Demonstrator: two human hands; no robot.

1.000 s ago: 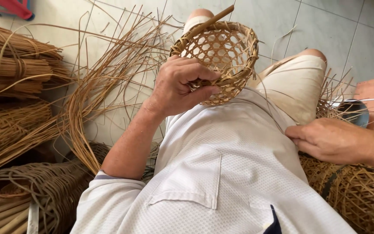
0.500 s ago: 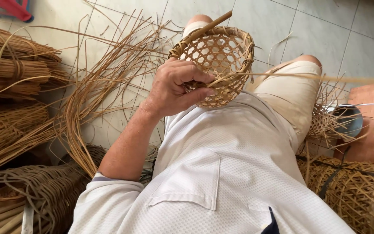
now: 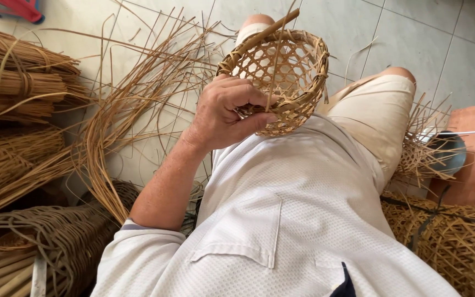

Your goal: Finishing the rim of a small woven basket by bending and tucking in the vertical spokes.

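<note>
A tiled floor [image 3: 413, 38] fills the background, and the person's white shirt [image 3: 298, 220] takes up most of the lower middle of the view. Bundles of reeds [image 3: 17, 82] lie stacked at nine o'clock, with a loose fan of long strips [image 3: 133, 104] spreading from them toward the centre. A big openwork basket [image 3: 446, 242] sits at four o'clock, and a darker woven basket [image 3: 56, 236] rests at seven o'clock. Beige shorts [image 3: 375, 115] cover the raised knees at two o'clock. The small round basket [image 3: 281, 77], woven in an open hexagon pattern with a wrapped rim, is held up above the lap at twelve o'clock, tilted so that its hollow faces the camera. The left hand [image 3: 226, 115] has its grip closed on the near rim of this basket, thumb under the edge and fingers curled over it, pinching a thin strip [image 3: 275, 66] that runs upright across the opening. A thicker stick [image 3: 265, 34] lies slanted along the far rim. A frayed tuft of reed ends [image 3: 421, 148] pokes out at three o'clock beside a dark round object [image 3: 451, 155]. The right hand is out of view.
</note>
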